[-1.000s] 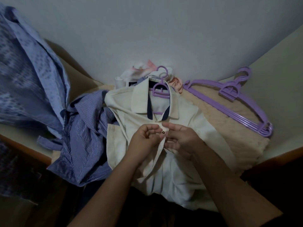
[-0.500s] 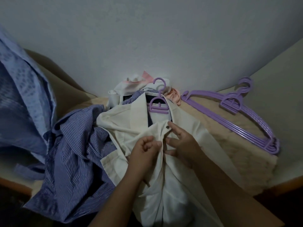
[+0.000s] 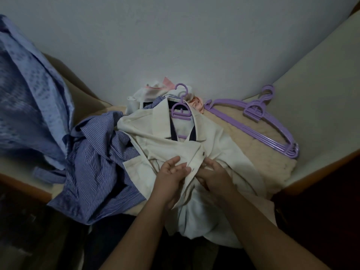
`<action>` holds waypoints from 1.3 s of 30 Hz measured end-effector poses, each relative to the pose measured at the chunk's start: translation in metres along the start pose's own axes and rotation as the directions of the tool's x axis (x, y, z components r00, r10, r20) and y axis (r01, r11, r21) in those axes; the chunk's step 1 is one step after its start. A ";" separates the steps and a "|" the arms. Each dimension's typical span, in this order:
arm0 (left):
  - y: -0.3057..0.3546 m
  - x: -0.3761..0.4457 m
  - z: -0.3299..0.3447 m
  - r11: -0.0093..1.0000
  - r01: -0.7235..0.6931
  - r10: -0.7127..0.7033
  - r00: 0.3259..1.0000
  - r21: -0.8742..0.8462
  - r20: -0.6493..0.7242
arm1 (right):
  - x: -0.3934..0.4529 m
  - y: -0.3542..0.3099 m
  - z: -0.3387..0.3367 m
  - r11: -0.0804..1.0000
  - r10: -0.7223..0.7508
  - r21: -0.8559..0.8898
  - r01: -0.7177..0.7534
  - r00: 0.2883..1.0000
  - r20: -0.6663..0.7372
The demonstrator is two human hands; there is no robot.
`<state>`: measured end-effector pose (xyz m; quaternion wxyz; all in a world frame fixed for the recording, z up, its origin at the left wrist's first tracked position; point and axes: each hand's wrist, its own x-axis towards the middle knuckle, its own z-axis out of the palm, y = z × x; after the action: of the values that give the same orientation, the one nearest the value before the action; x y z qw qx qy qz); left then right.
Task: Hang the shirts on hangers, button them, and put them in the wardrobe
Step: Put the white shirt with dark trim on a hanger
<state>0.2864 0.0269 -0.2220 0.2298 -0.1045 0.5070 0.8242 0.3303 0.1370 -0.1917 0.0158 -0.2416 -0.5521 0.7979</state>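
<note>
A cream shirt (image 3: 161, 137) lies front-up on the shelf with a purple hanger (image 3: 181, 112) inside its collar, hook pointing at the wall. Its top button (image 3: 203, 153) is fastened. My left hand (image 3: 171, 178) pinches the left edge of the placket just below that button. My right hand (image 3: 213, 175) grips the right placket edge beside it, fingers curled into the cloth. The lower part of the shirt hangs over the front edge of the shelf.
A blue striped shirt (image 3: 97, 172) is crumpled at the left of the cream one. A light blue patterned garment (image 3: 25, 106) hangs at far left. Several purple hangers (image 3: 259, 123) lie stacked on a beige towel (image 3: 272, 164) at right. More clothes (image 3: 155, 90) are piled against the wall.
The top button has gone through its hole and is closed. Both hands have slid down the placket to just below it. The view has tilted slightly.
</note>
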 end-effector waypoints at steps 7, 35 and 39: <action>-0.008 -0.021 0.012 1.000 -0.029 0.029 0.999 -0.001 0.019 | -0.019 -0.001 -0.010 0.987 -0.075 -0.151 0.045 0.977 -0.201; 0.004 -0.045 -0.010 0.839 -0.329 0.275 0.944 0.432 0.184 | -0.047 0.005 -0.009 0.982 -0.184 -0.034 0.188 0.978 0.103; 0.005 -0.047 -0.014 0.830 -0.333 0.283 0.943 0.448 0.177 | -0.045 0.007 -0.009 0.990 -0.121 -0.065 0.128 0.987 0.105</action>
<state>0.3245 -0.0002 -0.2055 0.1381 0.0803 0.6896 0.7063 0.3754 0.1288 -0.1840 0.0291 -0.1666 -0.5945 0.7861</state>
